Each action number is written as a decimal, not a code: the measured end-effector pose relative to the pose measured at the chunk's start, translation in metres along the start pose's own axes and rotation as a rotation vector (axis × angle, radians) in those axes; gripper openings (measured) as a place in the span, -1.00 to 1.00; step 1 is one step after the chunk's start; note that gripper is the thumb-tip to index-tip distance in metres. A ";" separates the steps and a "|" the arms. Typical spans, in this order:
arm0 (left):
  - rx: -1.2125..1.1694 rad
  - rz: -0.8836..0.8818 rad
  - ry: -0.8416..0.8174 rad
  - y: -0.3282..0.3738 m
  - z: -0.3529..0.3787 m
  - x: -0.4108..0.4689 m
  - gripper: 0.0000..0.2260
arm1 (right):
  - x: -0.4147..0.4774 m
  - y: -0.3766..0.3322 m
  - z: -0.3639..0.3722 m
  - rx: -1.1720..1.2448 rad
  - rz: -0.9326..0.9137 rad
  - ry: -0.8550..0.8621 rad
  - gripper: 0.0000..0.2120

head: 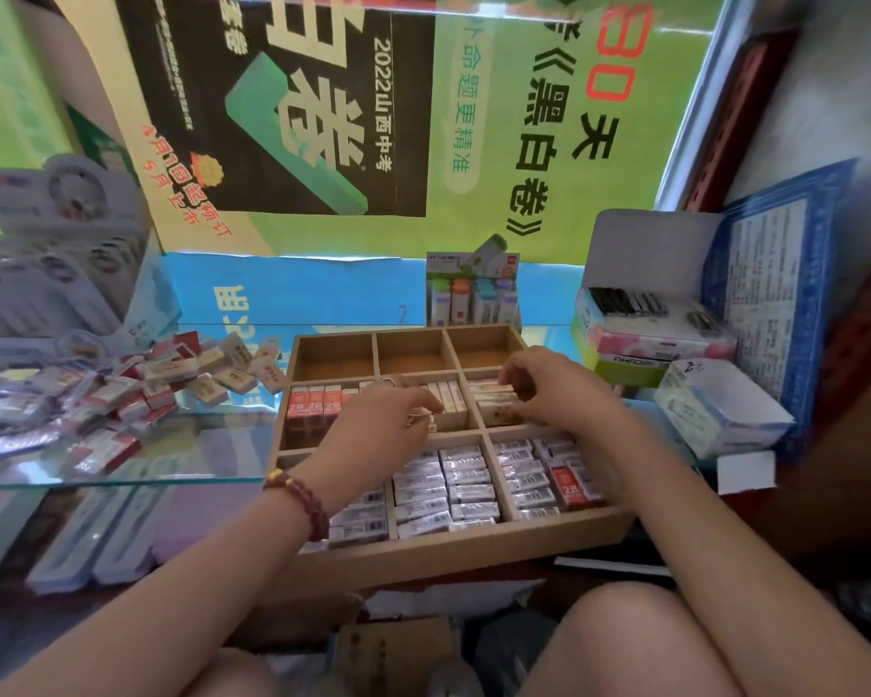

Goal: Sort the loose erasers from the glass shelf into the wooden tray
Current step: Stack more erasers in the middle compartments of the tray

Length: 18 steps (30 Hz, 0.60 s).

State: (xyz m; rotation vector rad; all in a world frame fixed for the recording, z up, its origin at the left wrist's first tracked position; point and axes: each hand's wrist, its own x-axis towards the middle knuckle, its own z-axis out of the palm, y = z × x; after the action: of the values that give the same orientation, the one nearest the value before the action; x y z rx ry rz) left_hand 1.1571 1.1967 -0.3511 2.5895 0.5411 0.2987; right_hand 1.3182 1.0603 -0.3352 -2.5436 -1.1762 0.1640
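Left hand (388, 420): grip narrow, pinching eraser (422, 420) above tray (473, 550) centre cell | right hand (559, 389): grip curled round stack (491, 397), mid-right cell | loose pile (122, 394) on shelf (122, 477)

Matt wooden tray (473, 548), glossy glass shelf (122, 479)

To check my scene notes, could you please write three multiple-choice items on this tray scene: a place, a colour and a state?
1. Where is the loose pile?
A) on the shelf, left of the tray
B) inside the tray
C) right of the tray

2. The odd eraser at the tray's front right is:
A) green
B) red
C) black

3. The back row is:
A) full
B) lidded
C) empty

1 A: it lies on glass left of the tray.
2 B: red among white ones.
3 C: bare wood shows.
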 end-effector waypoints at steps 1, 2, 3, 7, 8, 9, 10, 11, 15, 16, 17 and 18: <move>0.009 0.005 -0.004 0.000 0.000 0.000 -0.80 | -0.001 -0.001 -0.001 -0.035 0.018 -0.007 -0.74; 0.013 0.012 -0.006 -0.001 0.000 -0.001 -0.81 | -0.001 -0.001 -0.003 -0.068 0.037 -0.013 -0.73; 0.014 0.018 -0.008 -0.001 0.001 -0.001 -0.81 | -0.002 -0.001 -0.004 -0.092 0.054 -0.014 -0.73; 0.029 0.026 -0.015 -0.003 0.000 -0.002 -0.81 | -0.004 0.000 -0.005 -0.074 0.085 -0.019 -0.72; 0.033 0.028 -0.012 -0.003 0.000 -0.002 -0.81 | -0.004 -0.001 -0.005 -0.073 0.085 -0.025 -0.70; 0.034 0.029 -0.010 -0.003 0.000 -0.001 -0.80 | -0.004 -0.002 -0.004 -0.080 0.082 -0.030 -0.69; 0.033 0.029 -0.010 -0.004 0.000 -0.002 -0.80 | -0.004 -0.003 -0.003 -0.086 0.079 -0.030 -0.68; 0.033 0.029 -0.010 -0.004 0.000 -0.002 -0.80 | -0.004 -0.004 -0.002 -0.087 0.076 -0.027 -0.67; 0.029 0.038 -0.003 -0.005 0.001 -0.001 -0.81 | -0.001 -0.005 0.002 -0.081 0.079 -0.015 -0.68; 0.025 0.042 0.000 -0.007 0.001 -0.001 -0.80 | -0.001 -0.005 0.003 -0.085 0.081 -0.012 -0.68; 0.019 0.047 0.003 -0.008 0.001 -0.001 -0.80 | -0.001 -0.005 0.003 -0.088 0.083 -0.010 -0.67; 0.015 0.051 0.005 -0.009 0.001 -0.001 -0.80 | -0.001 -0.005 0.003 -0.093 0.084 -0.011 -0.66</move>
State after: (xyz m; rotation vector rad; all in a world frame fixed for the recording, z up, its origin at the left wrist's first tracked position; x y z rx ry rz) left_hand 1.1540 1.2031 -0.3563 2.6206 0.4810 0.3200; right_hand 1.3129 1.0638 -0.3366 -2.6784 -1.1054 0.1465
